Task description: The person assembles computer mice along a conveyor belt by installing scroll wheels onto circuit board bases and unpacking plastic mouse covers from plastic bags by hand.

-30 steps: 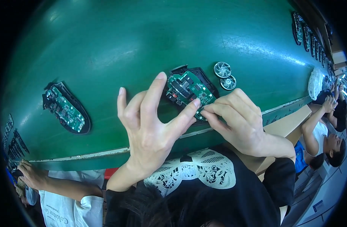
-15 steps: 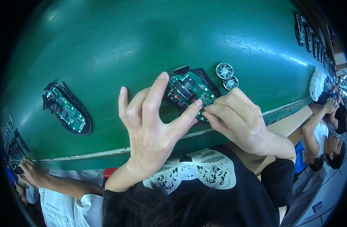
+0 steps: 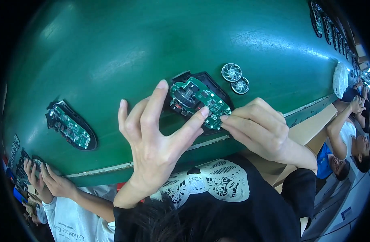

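Note:
A green circuit board (image 3: 205, 96) with a dark ribbed wheel lies over a black mouse-shaped plastic shell (image 3: 217, 84) near the table's front edge. My left hand (image 3: 152, 135) has its thumb pressed on the board and its index fingertip at the left edge, the other fingers spread. With thumb and fingers together, my right hand (image 3: 263, 129) pinches the board's lower right end. Just beyond the shell lie two silvery spoked wheels (image 3: 232, 72), one partly over the other. Farther left sits another black shell with a green board (image 3: 72, 126).
The green table (image 3: 124, 48) has a worn pale front edge. A row of similar boards (image 3: 328, 30) runs along the far right, near a white plastic bundle (image 3: 340, 80). At left, a co-worker's hands (image 3: 52, 181) touch another board. An open cardboard box (image 3: 310, 129) stands below the edge.
The board's lower right end now shows more, and my right fingers have moved slightly outward with it. The view has shifted a little. The left co-worker's two hands have come onto a board.

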Available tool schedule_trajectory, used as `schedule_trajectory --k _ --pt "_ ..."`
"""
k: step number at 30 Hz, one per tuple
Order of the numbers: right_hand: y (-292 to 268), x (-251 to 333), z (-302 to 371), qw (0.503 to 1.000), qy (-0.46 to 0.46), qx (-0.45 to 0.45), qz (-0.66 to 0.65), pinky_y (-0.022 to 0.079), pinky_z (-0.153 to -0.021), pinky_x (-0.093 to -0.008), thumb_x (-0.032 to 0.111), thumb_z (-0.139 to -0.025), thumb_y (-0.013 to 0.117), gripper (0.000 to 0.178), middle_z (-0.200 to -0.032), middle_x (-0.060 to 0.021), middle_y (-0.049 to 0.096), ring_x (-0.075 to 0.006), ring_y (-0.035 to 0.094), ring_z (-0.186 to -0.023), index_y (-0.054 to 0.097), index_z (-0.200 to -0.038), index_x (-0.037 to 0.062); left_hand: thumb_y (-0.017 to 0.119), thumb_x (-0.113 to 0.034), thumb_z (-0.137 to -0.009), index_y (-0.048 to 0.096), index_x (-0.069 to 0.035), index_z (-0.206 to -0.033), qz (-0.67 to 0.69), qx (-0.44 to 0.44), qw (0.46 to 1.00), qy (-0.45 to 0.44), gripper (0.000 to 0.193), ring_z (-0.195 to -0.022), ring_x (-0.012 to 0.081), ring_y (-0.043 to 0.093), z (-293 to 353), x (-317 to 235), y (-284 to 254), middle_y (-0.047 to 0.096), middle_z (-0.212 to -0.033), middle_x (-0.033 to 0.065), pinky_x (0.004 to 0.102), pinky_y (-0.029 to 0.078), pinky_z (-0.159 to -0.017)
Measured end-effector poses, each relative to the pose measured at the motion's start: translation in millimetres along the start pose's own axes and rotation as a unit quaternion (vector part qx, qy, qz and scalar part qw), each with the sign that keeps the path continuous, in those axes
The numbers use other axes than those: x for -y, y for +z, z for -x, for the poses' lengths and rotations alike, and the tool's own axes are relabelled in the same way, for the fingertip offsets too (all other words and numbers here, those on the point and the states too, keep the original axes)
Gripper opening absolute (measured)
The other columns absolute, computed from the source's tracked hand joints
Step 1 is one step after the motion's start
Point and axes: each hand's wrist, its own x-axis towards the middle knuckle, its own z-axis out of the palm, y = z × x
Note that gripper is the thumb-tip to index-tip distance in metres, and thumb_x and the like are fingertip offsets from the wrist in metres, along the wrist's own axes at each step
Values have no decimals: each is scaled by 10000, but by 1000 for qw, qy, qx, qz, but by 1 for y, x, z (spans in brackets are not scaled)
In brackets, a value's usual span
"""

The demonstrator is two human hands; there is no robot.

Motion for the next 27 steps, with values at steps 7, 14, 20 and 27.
schedule_trajectory --k 7,14,20,27 --pt "3 0 1 999 -12 -15 39 484 -467 -263 40 -722 826 269 -857 -48 627 -159 601 -677 717 -968 23 853 -273 -725 736 -376 -1192 -7 -10 1000 11 493 -1362 308 402 -4 -3 2 418 -1506 144 589 247 -1147" --pt "-4 10 4 986 -71 -4 151 475 -467 -234 79 -753 752 284 -891 -39 620 -133 597 -712 717 -1022 -3 862 -261 -711 729 -368 -1198 1 -13 1000 18 516 -1311 311 456 -7 -10 -2 420 -1500 148 582 261 -1138" --pt "-15 13 -10 969 -74 -62 228 479 -475 -211 108 -739 690 368 -996 -25 635 -133 596 -826 722 -1104 64 863 -308 -648 730 -407 -1162 -83 -36 995 51 541 -1237 333 486 -15 2 -23 479 -1468 123 608 296 -1108" --pt "-36 -11 -1 968 -65 -24 240 560 -625 -265 86 -769 652 507 -1111 -47 663 -172 613 -849 667 -1274 118 788 -137 -794 700 -255 -1178 -28 -96 988 114 412 -1297 404 477 -126 33 -53 515 -1433 184 504 389 -1084"
